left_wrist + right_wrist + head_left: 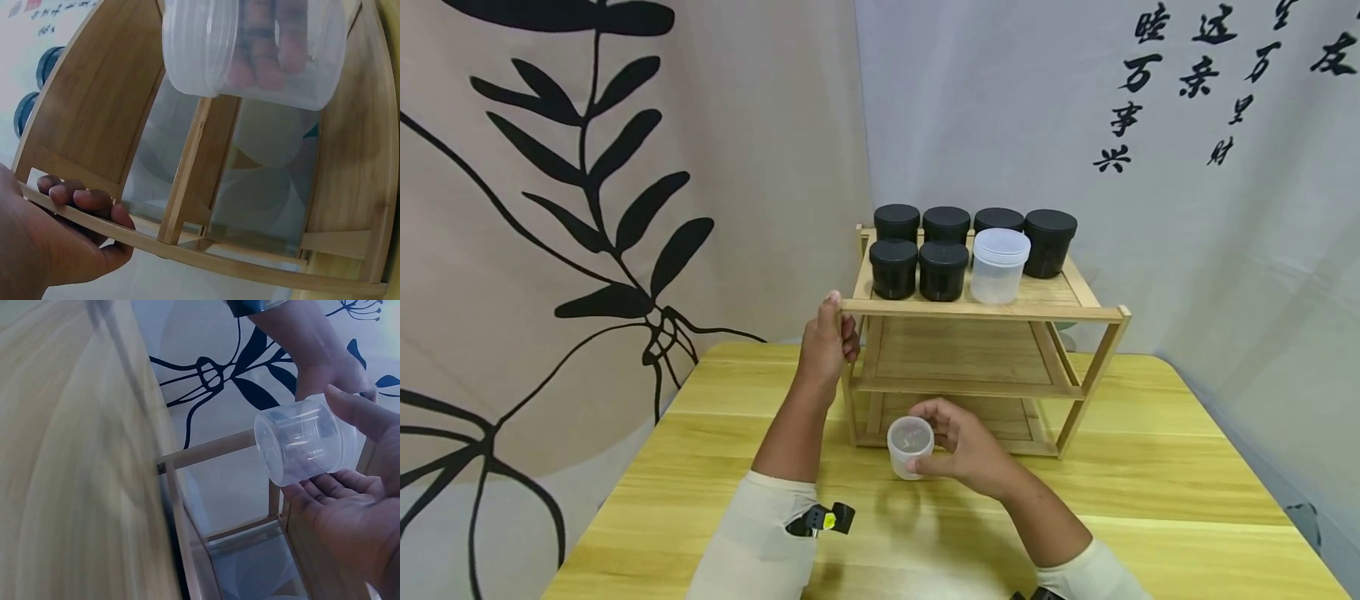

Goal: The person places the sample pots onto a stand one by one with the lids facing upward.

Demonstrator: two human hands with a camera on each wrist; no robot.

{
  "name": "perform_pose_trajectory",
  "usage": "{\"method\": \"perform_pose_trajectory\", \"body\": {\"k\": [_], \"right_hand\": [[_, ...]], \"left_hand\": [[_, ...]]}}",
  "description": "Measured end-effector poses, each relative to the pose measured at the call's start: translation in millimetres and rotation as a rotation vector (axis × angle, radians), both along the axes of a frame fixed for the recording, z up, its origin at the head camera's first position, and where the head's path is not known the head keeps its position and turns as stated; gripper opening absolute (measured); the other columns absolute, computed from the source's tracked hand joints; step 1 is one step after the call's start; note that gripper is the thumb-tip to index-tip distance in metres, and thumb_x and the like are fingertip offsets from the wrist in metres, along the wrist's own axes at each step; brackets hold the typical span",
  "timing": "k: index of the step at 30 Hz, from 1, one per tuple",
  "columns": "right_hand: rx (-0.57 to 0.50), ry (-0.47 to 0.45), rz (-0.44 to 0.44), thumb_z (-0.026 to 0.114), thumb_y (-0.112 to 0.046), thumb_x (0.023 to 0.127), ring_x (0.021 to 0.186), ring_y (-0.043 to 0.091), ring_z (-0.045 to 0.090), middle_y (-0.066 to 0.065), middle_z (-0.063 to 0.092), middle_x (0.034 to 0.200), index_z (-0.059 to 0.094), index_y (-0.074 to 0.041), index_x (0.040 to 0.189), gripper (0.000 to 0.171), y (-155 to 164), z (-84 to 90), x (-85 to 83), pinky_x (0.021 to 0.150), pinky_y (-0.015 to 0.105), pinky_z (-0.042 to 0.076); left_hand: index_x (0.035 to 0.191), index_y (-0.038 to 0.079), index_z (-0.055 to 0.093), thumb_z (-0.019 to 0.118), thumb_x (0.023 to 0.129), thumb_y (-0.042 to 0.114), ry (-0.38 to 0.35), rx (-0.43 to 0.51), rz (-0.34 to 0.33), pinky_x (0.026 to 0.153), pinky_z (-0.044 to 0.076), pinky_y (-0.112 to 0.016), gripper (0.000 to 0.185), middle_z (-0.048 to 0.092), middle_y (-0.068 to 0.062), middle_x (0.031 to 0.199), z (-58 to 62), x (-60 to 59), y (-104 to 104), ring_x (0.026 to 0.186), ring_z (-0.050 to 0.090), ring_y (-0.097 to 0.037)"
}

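Observation:
My right hand (964, 446) holds a small translucent plastic jar (904, 463) with a lid, thumb on the near side and fingers around the far side. The jar is in front of the lowest level of a three-tier wooden rack (985, 312). In the right wrist view the jar (300, 445) lies between thumb and fingers. My left hand (827, 343) grips the rack's front left upright, near the top corner. The left wrist view shows its fingers (94, 200) curled around that wooden post (206, 261).
On the rack's top shelf stand several black lidded jars (893, 271) and one white translucent jar (997, 268). The rack's middle shelf (955, 354) lies below them. A wood-grain table (1165, 483) supports the rack, with a printed curtain (760, 167) behind.

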State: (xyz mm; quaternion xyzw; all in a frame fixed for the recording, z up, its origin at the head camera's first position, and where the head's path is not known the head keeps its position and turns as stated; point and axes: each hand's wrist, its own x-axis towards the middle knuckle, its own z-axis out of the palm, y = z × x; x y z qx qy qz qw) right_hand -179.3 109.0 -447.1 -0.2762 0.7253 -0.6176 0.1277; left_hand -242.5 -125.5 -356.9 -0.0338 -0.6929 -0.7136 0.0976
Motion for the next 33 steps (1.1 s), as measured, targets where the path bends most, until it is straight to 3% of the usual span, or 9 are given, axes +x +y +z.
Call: {"method": "perform_pose_trajectory", "body": {"k": [9,18,23,29,33], "right_hand": [[-0.005,0.039,-0.032,0.088,-0.008,0.091,0.120,0.022,0.070,0.018,0.066,0.135,0.056,-0.001,0.142,0.060,6.9,18.1,3.9,0.106,0.035,0.056],[-0.051,0.047,-0.039,0.087,-0.008,0.093,0.117,0.016,0.070,0.015,0.067,0.133,0.056,0.002,0.143,0.060,20.2,33.8,4.1,0.102,0.029,0.057],[-0.052,0.036,-0.029,0.086,-0.010,0.094,0.120,0.017,0.070,0.016,0.067,0.134,0.056,0.004,0.144,0.060,24.5,40.5,6.7,0.105,0.028,0.057],[-0.047,0.021,-0.055,0.085,-0.012,0.095,0.121,0.018,0.070,0.025,0.064,0.138,0.056,0.005,0.146,0.061,31.3,53.7,11.1,0.099,0.029,0.060],[-0.047,0.032,-0.080,0.084,-0.009,0.096,0.119,0.017,0.072,0.023,0.065,0.138,0.055,0.004,0.148,0.062,36.6,61.6,12.9,0.095,0.030,0.062]], "left_hand": [[0.076,0.014,0.044,0.033,0.110,0.058,0.005,-0.004,-0.012,0.066,0.034,-0.034,0.056,0.037,0.002,0.067,2.1,-1.9,0.1,0.063,0.035,-0.018],[0.075,0.014,0.043,0.032,0.110,0.058,0.010,-0.016,-0.015,0.067,0.034,-0.036,0.057,0.037,0.003,0.066,1.8,-0.4,-0.1,0.062,0.035,-0.017],[0.075,0.015,0.043,0.032,0.110,0.058,0.010,-0.009,-0.020,0.067,0.034,-0.036,0.057,0.037,0.003,0.066,1.2,-0.4,-0.3,0.062,0.034,-0.017],[0.077,0.014,0.044,0.031,0.110,0.058,0.004,-0.015,-0.020,0.068,0.034,-0.036,0.056,0.037,0.002,0.067,0.6,-0.8,-0.8,0.063,0.035,-0.018],[0.078,0.014,0.044,0.032,0.111,0.058,-0.002,-0.017,-0.017,0.069,0.035,-0.036,0.056,0.037,0.002,0.068,0.9,-1.0,-1.0,0.064,0.035,-0.018]]}}
